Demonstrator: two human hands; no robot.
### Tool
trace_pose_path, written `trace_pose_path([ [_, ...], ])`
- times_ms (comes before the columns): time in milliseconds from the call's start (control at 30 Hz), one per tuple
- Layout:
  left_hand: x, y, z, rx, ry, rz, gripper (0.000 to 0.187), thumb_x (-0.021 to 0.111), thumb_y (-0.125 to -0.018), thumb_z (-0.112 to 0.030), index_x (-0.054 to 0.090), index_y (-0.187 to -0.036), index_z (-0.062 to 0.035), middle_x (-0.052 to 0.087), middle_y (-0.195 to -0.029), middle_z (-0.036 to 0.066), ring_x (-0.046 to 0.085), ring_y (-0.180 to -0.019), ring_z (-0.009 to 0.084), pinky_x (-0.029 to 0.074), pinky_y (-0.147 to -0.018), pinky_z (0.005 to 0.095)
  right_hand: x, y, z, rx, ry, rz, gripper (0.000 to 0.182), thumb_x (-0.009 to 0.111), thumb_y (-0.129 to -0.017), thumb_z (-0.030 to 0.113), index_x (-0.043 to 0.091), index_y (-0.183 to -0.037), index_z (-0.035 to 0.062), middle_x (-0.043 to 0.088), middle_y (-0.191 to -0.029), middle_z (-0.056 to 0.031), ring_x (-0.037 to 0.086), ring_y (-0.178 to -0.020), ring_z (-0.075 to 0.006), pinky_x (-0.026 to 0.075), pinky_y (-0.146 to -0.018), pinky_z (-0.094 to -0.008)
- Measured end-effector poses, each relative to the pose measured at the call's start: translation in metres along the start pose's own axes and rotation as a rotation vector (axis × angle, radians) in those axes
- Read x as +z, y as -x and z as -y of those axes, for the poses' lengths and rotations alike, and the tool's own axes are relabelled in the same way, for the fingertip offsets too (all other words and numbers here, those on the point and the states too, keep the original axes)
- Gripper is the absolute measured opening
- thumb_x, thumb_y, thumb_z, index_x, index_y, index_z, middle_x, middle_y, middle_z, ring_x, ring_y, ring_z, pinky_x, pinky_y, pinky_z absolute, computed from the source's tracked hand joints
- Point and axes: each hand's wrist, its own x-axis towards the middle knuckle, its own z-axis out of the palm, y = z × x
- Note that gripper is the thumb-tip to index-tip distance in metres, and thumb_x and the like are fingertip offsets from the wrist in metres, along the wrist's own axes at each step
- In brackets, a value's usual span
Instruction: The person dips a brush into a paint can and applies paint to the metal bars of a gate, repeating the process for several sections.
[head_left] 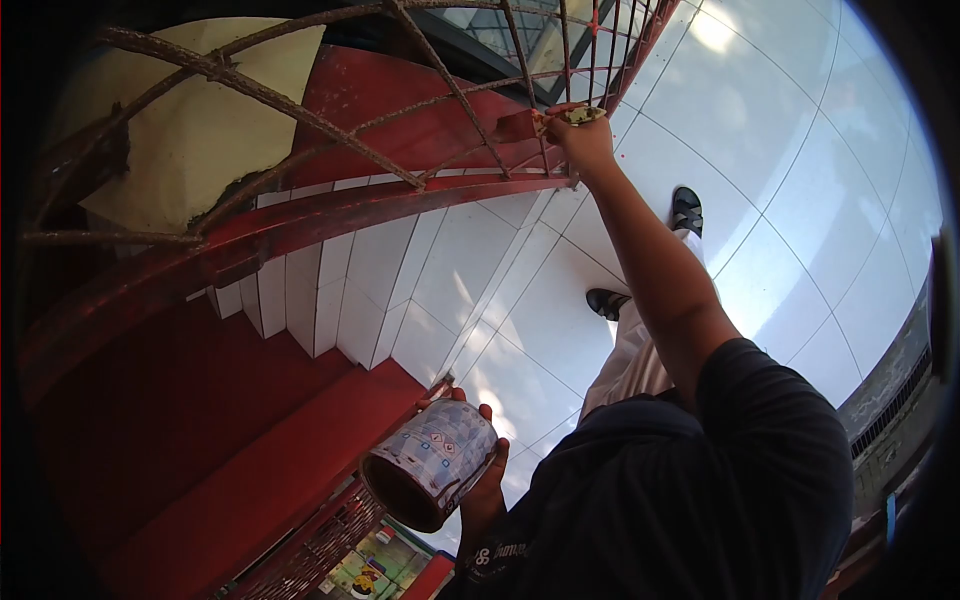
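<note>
My left hand [487, 490] is closed around a paint can [440, 450] with a blue-and-white label, hazard diamonds and a wire handle. The can looks tilted in view, its dark brown round end toward the lower left. Up ahead, the fingers of my right hand [583, 138] grip a paintbrush [519, 125] with reddish-brown bristles. Those bristles are right at the bars of a rusty metal railing [440, 85], close to its red bottom rail [390, 205].
White tiled steps [375, 260] run below the rail, beside a red surface [170, 440]. White floor tiles [770, 130] spread to the right, under my dark shoes [686, 210]. A cream sheet [215, 120] lies behind the bars. Red latticework [310, 540] stands at the bottom.
</note>
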Motion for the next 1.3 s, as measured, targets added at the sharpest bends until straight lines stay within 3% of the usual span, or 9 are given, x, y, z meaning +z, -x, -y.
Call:
trace_pose_path([
  [133, -0.002, -0.004, 0.001, -0.004, 0.011, 0.008, 0.048, 0.046, -0.098, -0.050, 0.037, -0.144, -0.0370, 0.031, -0.156, 0.008, 0.033, -0.141, 0.0411, 0.035, -0.103, 0.0728, -0.012, 0.003, -0.001, 0.004, -0.183, 0.070, 0.012, 0.068, -0.084, 0.001, 0.067, -0.095, -0.0025, 0.069, -0.086, -0.0100, 0.068, -0.077, -0.0162, 0.055, -0.068, -0.0267],
  [233, 0.004, -0.008, 0.007, -0.025, -0.011, 0.041, 0.049, 0.047, -0.098, -0.050, 0.038, -0.144, -0.0367, 0.031, -0.156, 0.008, 0.033, -0.140, 0.0412, 0.036, -0.102, 0.0727, -0.010, 0.013, -0.005, -0.078, 0.160, 0.040, 0.015, 0.074, -0.082, 0.015, 0.072, -0.090, 0.0033, 0.071, -0.081, -0.0046, 0.065, -0.071, -0.0127, 0.050, -0.063, -0.0276],
  [467, -0.001, -0.006, 0.001, -0.018, 0.005, -0.003, 0.049, 0.049, -0.097, -0.049, 0.039, -0.143, -0.0361, 0.032, -0.155, 0.009, 0.033, -0.140, 0.0416, 0.036, -0.102, 0.0729, 0.002, 0.041, 0.001, -0.315, 0.226, 0.159, 0.013, 0.069, -0.082, 0.001, 0.071, -0.095, 0.0004, 0.070, -0.085, -0.0036, 0.065, -0.077, -0.0105, 0.052, -0.071, -0.0248],
  [567, -0.001, -0.005, 0.003, -0.002, -0.010, -0.011, 0.048, 0.048, -0.098, -0.050, 0.039, -0.143, -0.0358, 0.033, -0.155, 0.009, 0.034, -0.139, 0.0417, 0.036, -0.102, 0.0731, -0.002, 0.033, -0.005, -0.055, -0.160, 0.145, 0.017, 0.077, -0.080, 0.011, 0.071, -0.094, 0.0023, 0.070, -0.088, -0.0065, 0.066, -0.073, -0.0122, 0.053, -0.066, -0.0268],
  [767, 0.002, -0.009, 0.004, -0.027, -0.014, 0.026, 0.047, 0.046, -0.098, -0.050, 0.040, -0.143, -0.0360, 0.033, -0.154, 0.009, 0.035, -0.139, 0.0413, 0.037, -0.101, 0.0731, -0.023, 0.017, -0.001, -0.128, 0.166, -0.030, 0.020, 0.070, -0.080, 0.004, 0.069, -0.101, 0.0023, 0.070, -0.087, -0.0079, 0.067, -0.080, -0.0145, 0.053, -0.071, -0.0269],
  [867, 0.005, -0.008, 0.007, -0.045, -0.017, 0.038, 0.046, 0.046, -0.099, -0.049, 0.040, -0.143, -0.0361, 0.033, -0.154, 0.008, 0.035, -0.139, 0.0412, 0.038, -0.100, 0.0730, -0.017, 0.025, -0.007, -0.039, -0.145, 0.023, 0.021, 0.068, -0.079, 0.003, 0.070, -0.100, 0.0020, 0.071, -0.087, -0.0079, 0.067, -0.079, -0.0143, 0.053, -0.071, -0.0259],
  [967, 0.008, -0.011, 0.009, -0.053, -0.026, 0.050, 0.045, 0.045, -0.099, -0.049, 0.041, -0.142, -0.0361, 0.033, -0.155, 0.008, 0.034, -0.139, 0.0411, 0.038, -0.100, 0.0729, -0.015, 0.014, -0.032, -0.032, 0.092, -0.049, 0.015, 0.069, -0.083, 0.002, 0.068, -0.098, -0.0009, 0.069, -0.086, -0.0082, 0.066, -0.072, -0.0144, 0.052, -0.062, -0.0248],
  [1100, 0.003, -0.008, 0.005, -0.041, -0.031, 0.030, 0.045, 0.043, -0.099, -0.050, 0.041, -0.142, -0.0366, 0.031, -0.156, 0.007, 0.032, -0.141, 0.0413, 0.036, -0.101, 0.0732, -0.020, 0.015, -0.021, 0.064, -0.334, -0.023, 0.021, 0.067, -0.075, -0.001, 0.068, -0.096, -0.0014, 0.070, -0.087, -0.0079, 0.066, -0.075, -0.0143, 0.053, -0.067, -0.0263],
  [1300, -0.004, -0.011, 0.006, -0.097, 0.055, 0.090, 0.046, 0.044, -0.099, -0.051, 0.040, -0.142, -0.0379, 0.027, -0.159, 0.005, 0.028, -0.143, 0.0402, 0.029, -0.105, 0.0732, -0.025, 0.000, -0.032, -0.060, 0.045, -0.033, 0.018, 0.075, -0.078, 0.012, 0.072, -0.093, 0.0023, 0.070, -0.082, -0.0065, 0.065, -0.074, -0.0136, 0.051, -0.064, -0.0263],
])
